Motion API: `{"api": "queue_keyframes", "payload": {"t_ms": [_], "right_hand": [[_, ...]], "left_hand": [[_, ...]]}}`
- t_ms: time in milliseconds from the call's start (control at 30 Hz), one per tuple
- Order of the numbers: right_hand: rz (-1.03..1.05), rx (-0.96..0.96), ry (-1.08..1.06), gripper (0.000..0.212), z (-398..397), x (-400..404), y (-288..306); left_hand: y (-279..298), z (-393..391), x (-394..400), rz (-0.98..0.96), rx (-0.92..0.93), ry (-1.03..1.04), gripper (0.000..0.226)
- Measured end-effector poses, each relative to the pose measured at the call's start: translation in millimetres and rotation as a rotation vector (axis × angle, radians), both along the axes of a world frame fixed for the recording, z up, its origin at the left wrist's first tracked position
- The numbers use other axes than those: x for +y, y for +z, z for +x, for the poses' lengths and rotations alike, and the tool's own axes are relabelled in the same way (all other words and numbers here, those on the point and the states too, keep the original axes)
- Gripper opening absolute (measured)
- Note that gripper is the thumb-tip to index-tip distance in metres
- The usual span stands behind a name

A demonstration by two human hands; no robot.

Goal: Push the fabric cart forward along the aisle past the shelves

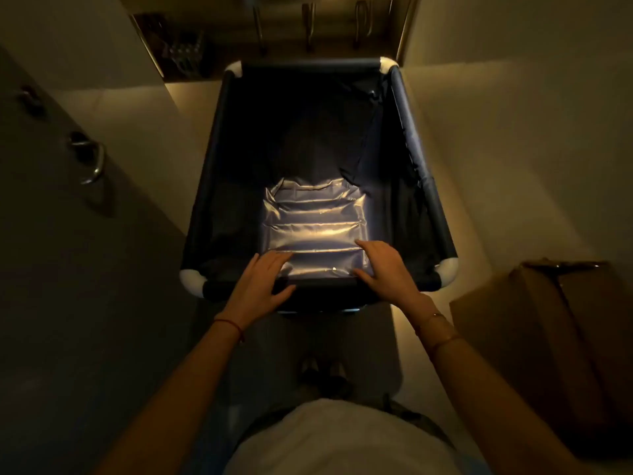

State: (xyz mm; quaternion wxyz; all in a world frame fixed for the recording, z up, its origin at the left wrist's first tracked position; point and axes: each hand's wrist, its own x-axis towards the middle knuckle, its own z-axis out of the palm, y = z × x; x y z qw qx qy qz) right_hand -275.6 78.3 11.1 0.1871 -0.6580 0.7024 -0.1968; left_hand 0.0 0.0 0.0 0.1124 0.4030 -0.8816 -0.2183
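The fabric cart (424,173) is a dark blue cloth bin on a tube frame with white corner joints, seen from above in the middle of the view. Its shiny inner lining catches the light near me. My left hand (262,286) rests flat over the near top rail, fingers spread and pointing forward. My right hand (385,265) lies on the same rail to the right, fingers apart and reaching over the edge into the bin. Neither hand wraps around the rail. The inside of the cart looks empty.
A grey cabinet or door with a metal handle (90,159) lines the left side. Ahead of the cart stands a shelf unit (308,25) with metal handles and a dark crate. A brown cardboard box (534,344) sits on the floor at my right.
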Motion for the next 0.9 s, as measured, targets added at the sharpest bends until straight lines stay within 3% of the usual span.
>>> {"api": "queue_keyframes", "payload": {"t_ms": [267, 400, 567, 900], "right_hand": [[0.226, 0.064, 0.054, 0.069, 7, 18, -43], [0.242, 0.168, 0.063, 0.052, 11, 15, -60], [0.206, 0.204, 0.066, 0.038, 5, 8, -69], [0.176, 0.205, 0.088, 0.037, -11, -11, -80]], "left_hand": [[-33, -4, 10, 0.113, -0.213, 0.012, 0.075], [-46, -9, 15, 0.121, -0.359, 0.050, 0.065], [-56, -15, 12, 0.074, -0.363, 0.092, 0.052], [-73, -31, -5, 0.082, -0.385, 0.167, 0.046]]}}
